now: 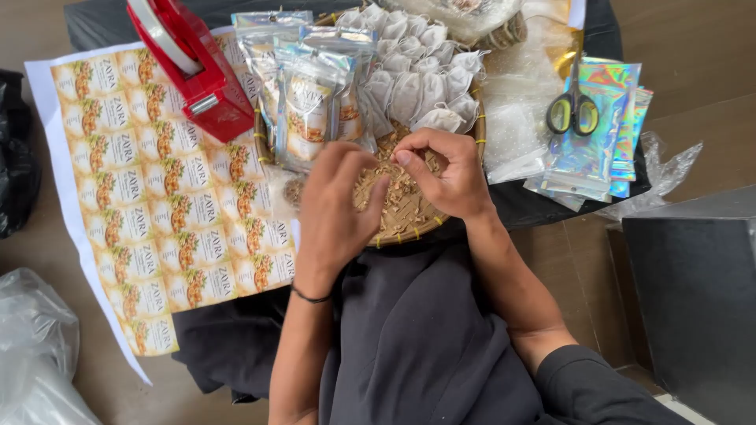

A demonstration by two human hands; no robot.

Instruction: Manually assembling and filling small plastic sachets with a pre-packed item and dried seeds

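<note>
Dried tan herb shreds [398, 201] lie loose in the woven basket [441, 223] at frame centre, under your hands. Your right hand [445, 175] pinches a bit of them; your left hand [335, 211] cups, holding nothing visible. Small white filter bags [421, 75] crowd the basket's upper rim and labelled pouches [307, 102] stand upper left, so much looks packed, with loose herb remaining.

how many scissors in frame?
1. The scissors, yellow-handled, lie on the stack of holographic pouches, right of the woven tray. More could be hidden under the packaging.

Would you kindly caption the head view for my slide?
Both hands, left hand and right hand, pinch dried shavings in a woven tray.
</note>
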